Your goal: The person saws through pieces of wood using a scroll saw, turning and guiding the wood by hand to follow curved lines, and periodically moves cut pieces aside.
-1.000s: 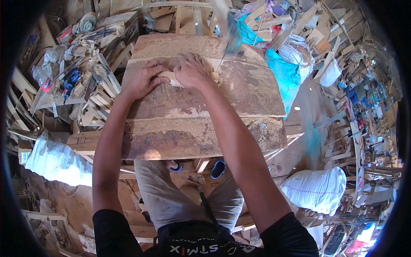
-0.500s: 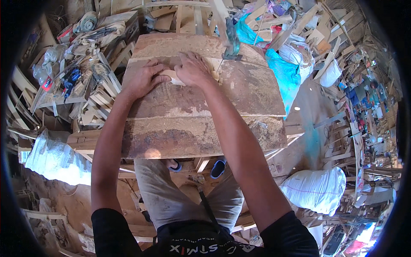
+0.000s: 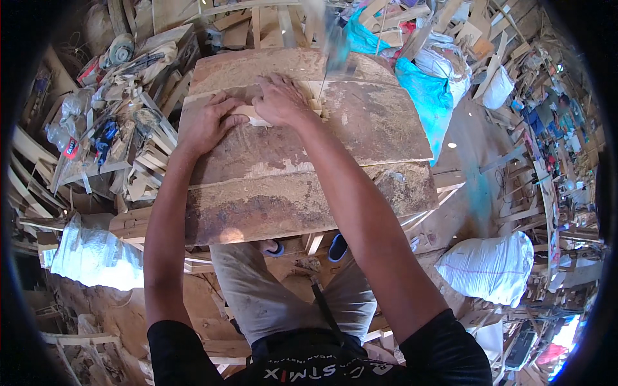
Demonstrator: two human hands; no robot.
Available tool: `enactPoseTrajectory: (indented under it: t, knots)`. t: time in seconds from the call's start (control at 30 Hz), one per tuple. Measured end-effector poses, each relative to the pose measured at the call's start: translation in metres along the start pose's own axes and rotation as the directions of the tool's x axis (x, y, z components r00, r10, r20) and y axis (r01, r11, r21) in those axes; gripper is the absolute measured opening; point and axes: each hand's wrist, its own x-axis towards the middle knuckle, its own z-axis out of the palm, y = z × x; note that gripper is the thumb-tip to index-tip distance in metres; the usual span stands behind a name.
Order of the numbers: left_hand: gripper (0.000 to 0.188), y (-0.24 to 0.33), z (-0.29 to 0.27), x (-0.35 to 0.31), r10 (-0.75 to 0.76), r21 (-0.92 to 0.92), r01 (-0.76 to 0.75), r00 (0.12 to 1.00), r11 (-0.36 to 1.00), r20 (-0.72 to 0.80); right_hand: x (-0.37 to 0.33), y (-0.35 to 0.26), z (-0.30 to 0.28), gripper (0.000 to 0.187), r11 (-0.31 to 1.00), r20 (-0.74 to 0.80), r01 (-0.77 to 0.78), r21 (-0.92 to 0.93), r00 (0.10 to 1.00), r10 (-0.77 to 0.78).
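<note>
A small pale piece of wood [image 3: 256, 118] lies on the worn wooden worktable [image 3: 380, 122], mostly covered by my hands. At its left side my left hand [image 3: 211, 122] is closed on it, thumb toward the middle. My right hand [image 3: 280, 101] presses over its right part, fingers pointing away from me and holding it down. Just right of those fingers, a thin upright saw blade [image 3: 322, 87] runs down to the table from a motion-blurred greenish holder [image 3: 337, 51]. The contact between blade and wood is hard to make out.
Sawdust and a raised seam mark the tabletop. To the left, a cluttered bench holds wood offcuts, a plastic bottle [image 3: 62, 138] and a dark blue tool [image 3: 104, 138]. Turquoise sacking [image 3: 421, 96] hangs beyond the table's right edge; a stuffed white sack [image 3: 489, 267] sits on the floor.
The blade's holder has risen and is now blurred. My hands keep their grip on the wood, with only a slight shift, while the whole view has turned a little.
</note>
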Motion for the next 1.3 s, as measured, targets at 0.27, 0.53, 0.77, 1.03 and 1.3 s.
enactPoseTrajectory:
  t: [0.27, 0.53, 0.77, 1.03, 1.3]
  knots:
    - [0.041, 0.000, 0.002, 0.000, -0.022, 0.029, 0.022, 1.000, 0.999, 0.008, -0.001, -0.001, -0.004, 0.075, 1.000, 0.015, -0.004, -0.009, 1.000, 0.004]
    - [0.042, 0.001, 0.000, 0.002, 0.014, 0.082, -0.011, 0.999, 0.997, -0.040, 0.001, 0.002, -0.001, 0.074, 1.000, -0.023, 0.029, -0.005, 0.999, -0.029]
    - [0.043, 0.010, -0.006, 0.003, -0.022, 0.165, 0.025, 1.000, 0.986, -0.021, 0.005, 0.003, 0.000, 0.072, 0.999, -0.032, 0.024, -0.031, 0.999, -0.025]
    - [0.043, 0.006, -0.003, 0.003, -0.086, 0.144, 0.082, 0.996, 0.986, 0.019, 0.004, 0.002, -0.003, 0.072, 0.999, -0.034, 0.033, -0.006, 0.999, -0.033]
    - [0.043, 0.007, -0.003, 0.006, -0.063, 0.054, 0.063, 0.998, 0.997, 0.008, 0.007, 0.002, -0.003, 0.071, 1.000, -0.033, 0.011, -0.023, 0.999, -0.012]
